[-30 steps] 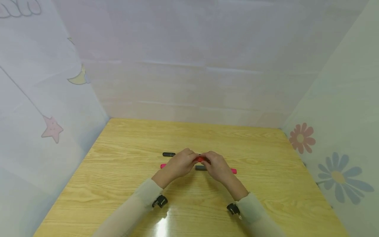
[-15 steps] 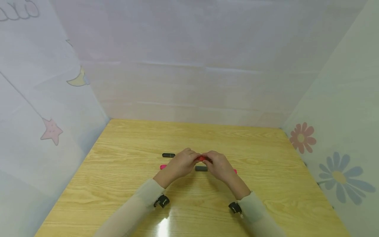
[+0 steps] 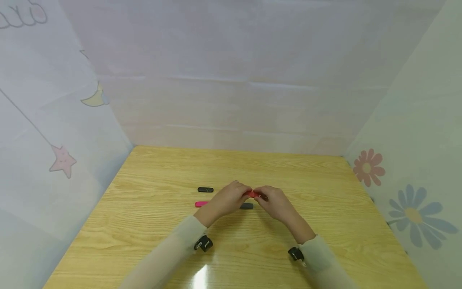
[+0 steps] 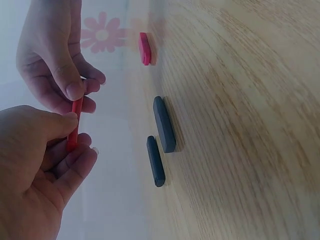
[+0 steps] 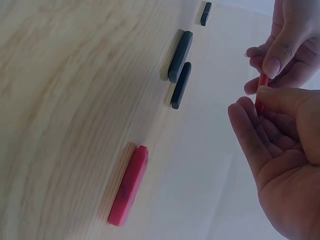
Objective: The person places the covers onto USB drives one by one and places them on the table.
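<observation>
My left hand (image 3: 228, 198) and right hand (image 3: 276, 202) meet above the table, pinching a small slim red stick (image 3: 253, 194) between them. In the left wrist view, thumbs and fingertips grip the red stick (image 4: 76, 120) from both ends; its ends are partly covered by the fingers. Below the hands lies a dark grey bar (image 3: 247, 206), shaped like a highlighter. A thinner black stick (image 5: 181, 86) lies beside the bar in the right wrist view. Left of the hands, a pink bar (image 3: 202, 204) is partly hidden by my left wrist.
A short black stick with a seam (image 3: 205, 189) lies to the left on the wooden table (image 3: 162, 241). Another pink bar (image 5: 127, 187) lies to the right, under my right arm. Pale printed sheets (image 3: 231, 80) stand around the back and sides.
Both hands have shifted slightly right with the red stick still between them. More of the left pink bar now shows, while the right pink bar has become hidden in the head view.
</observation>
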### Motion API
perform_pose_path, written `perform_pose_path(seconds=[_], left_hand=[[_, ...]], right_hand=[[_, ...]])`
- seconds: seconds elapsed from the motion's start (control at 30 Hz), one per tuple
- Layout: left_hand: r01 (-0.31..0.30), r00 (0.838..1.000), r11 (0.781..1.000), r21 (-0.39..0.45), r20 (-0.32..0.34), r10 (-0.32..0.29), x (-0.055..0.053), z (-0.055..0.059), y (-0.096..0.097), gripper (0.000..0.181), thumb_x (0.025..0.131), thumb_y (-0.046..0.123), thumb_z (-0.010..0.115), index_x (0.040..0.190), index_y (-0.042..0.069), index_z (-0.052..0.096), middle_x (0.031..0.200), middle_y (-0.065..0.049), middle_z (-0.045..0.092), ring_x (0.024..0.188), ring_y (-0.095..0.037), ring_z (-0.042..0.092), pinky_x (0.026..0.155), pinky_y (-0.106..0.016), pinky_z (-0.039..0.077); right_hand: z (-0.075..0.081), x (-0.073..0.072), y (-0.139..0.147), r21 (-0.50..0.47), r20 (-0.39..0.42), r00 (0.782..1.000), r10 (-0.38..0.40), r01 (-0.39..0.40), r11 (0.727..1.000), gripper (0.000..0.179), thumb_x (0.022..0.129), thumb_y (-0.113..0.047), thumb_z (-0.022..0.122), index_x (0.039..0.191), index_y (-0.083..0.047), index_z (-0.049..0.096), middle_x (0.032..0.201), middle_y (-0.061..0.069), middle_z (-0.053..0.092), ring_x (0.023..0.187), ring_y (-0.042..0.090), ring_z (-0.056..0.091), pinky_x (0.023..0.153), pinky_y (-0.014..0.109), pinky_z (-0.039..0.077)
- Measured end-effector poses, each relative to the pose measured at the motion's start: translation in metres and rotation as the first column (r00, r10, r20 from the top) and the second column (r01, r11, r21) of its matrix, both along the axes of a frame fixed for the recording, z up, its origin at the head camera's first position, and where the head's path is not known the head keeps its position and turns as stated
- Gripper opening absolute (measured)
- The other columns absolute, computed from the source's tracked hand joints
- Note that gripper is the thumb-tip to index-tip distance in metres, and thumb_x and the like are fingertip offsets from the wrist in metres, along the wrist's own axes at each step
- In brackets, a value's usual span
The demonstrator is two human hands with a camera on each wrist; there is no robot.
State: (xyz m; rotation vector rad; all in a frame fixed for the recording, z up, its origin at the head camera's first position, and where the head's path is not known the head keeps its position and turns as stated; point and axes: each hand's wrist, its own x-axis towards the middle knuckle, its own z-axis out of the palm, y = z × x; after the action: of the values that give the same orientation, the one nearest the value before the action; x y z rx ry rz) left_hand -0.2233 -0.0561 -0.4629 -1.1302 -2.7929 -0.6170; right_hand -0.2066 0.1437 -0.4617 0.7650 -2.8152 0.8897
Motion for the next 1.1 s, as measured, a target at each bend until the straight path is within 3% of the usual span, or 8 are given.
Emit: perform_pose_path(seconds=[0.3,0.57,0.9,1.1], left_hand=[[-0.002,1.0,1.0,0.011,0.007,0.002,-0.002,-0.002,0.004,0.021,0.101,0.02,0.056,0.114,0.01,0.068,0.101,0.001,0.068,0.09,-0.012,0.057,0.079,-0.022,0.048],[-0.008,0.999,1.0,0.03,-0.038,0.009,-0.004,-0.008,0.01,0.019,0.099,0.019,0.06,0.113,0.008,0.068,0.1,0.0,0.066,0.089,-0.011,0.059,0.08,-0.02,0.049],[-0.021,1.0,0.999,0.028,-0.023,0.021,-0.008,-0.01,0.023,0.022,0.096,0.017,0.063,0.117,0.009,0.067,0.105,0.0,0.063,0.091,-0.009,0.059,0.08,-0.016,0.048],[-0.018,1.0,0.999,0.037,-0.022,0.019,-0.015,-0.012,0.035,0.022,0.097,0.016,0.06,0.117,0.011,0.068,0.106,0.001,0.06,0.088,-0.007,0.056,0.076,-0.014,0.047]], right_hand=[[0.003,0.0,0.005,0.012,0.025,1.0,0.015,-0.015,1.0,0.021,0.091,-0.01,0.069,0.112,-0.006,0.071,0.101,0.004,0.068,0.082,0.012,0.065,0.069,0.026,0.055],[0.001,-0.001,0.01,0.029,0.034,0.999,-0.024,0.023,0.999,0.021,0.091,-0.01,0.069,0.111,-0.005,0.07,0.102,0.006,0.068,0.082,0.016,0.066,0.07,0.031,0.056],[-0.003,-0.004,0.024,0.04,0.063,0.996,-0.068,0.065,0.997,0.023,0.092,-0.009,0.068,0.114,-0.004,0.068,0.104,0.008,0.066,0.085,0.018,0.065,0.068,0.031,0.055],[-0.006,-0.008,0.036,0.022,0.019,0.996,-0.084,0.083,0.996,0.021,0.091,-0.006,0.068,0.112,-0.002,0.068,0.104,0.009,0.063,0.083,0.019,0.065,0.068,0.032,0.055]])
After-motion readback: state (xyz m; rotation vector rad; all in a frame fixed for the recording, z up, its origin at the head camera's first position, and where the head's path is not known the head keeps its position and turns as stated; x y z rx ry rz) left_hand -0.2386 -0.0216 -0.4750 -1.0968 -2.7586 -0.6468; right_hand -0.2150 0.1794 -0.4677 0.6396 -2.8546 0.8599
